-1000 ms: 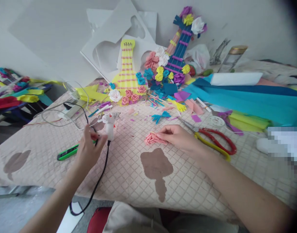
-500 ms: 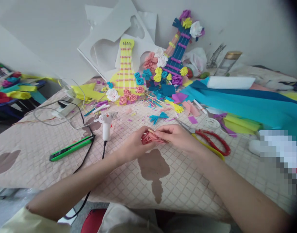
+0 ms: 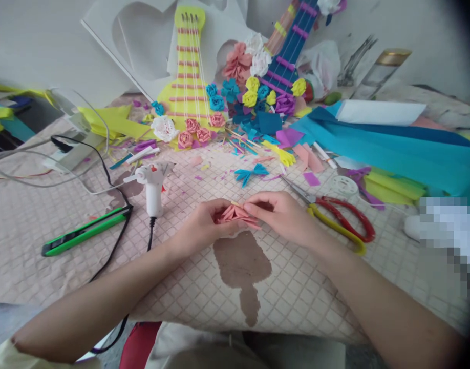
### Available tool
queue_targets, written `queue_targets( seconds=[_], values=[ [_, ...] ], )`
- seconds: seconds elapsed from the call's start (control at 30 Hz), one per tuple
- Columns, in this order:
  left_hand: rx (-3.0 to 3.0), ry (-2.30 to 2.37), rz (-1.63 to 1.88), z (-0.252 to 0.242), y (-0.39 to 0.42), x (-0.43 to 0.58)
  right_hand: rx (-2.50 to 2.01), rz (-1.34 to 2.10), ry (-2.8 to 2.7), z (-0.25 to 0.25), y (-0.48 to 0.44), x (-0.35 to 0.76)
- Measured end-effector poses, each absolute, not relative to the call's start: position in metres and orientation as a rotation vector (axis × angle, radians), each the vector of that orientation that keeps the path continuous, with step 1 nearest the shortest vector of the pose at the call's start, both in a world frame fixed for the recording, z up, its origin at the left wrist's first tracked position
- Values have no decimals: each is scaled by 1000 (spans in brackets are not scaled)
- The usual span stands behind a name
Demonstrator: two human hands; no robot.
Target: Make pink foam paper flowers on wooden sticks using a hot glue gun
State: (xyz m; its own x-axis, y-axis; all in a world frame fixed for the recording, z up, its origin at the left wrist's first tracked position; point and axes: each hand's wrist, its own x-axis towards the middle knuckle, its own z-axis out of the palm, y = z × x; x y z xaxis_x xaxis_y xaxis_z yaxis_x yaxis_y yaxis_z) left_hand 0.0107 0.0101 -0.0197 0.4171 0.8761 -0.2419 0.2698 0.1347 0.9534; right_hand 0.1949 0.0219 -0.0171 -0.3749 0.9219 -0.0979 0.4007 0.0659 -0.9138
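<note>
Between my two hands, low over the table, is a pink crepe-paper flower (image 3: pixel 237 214) with folded petals. My left hand (image 3: pixel 206 223) is closed round its left side, the thumb along its lower edge. At the flower's upper right, the thumb and fingertips of my right hand (image 3: pixel 279 212) are pressed together on the paper. A small pale tip (image 3: pixel 235 203) shows at the top between my fingers; I cannot make out what it is. Beyond my hands lies a tied blue paper bow (image 3: pixel 251 174). Scissors (image 3: pixel 344 218) with red and yellow handles lie beside my right hand.
A white glue gun (image 3: pixel 154 189) stands left of my hands, its cord trailing toward me. Farther left is a green hair straightener (image 3: pixel 87 233). A yellow paper guitar (image 3: pixel 189 87) and a blue one (image 3: pixel 284 66) lean at the back. Blue paper (image 3: pixel 392 148) spreads across the right.
My view has tilted down and come closer to the table. Both hands stay at the pink flower, which has turned slightly so more of its folds face me.
</note>
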Motion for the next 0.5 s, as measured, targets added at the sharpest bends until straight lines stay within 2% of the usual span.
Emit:
queue_targets(
  seconds=[0.5],
  values=[
    [1371,1111,626,-20,9,11,-1339,1228,-1820,-14,19,191]
  ],
)
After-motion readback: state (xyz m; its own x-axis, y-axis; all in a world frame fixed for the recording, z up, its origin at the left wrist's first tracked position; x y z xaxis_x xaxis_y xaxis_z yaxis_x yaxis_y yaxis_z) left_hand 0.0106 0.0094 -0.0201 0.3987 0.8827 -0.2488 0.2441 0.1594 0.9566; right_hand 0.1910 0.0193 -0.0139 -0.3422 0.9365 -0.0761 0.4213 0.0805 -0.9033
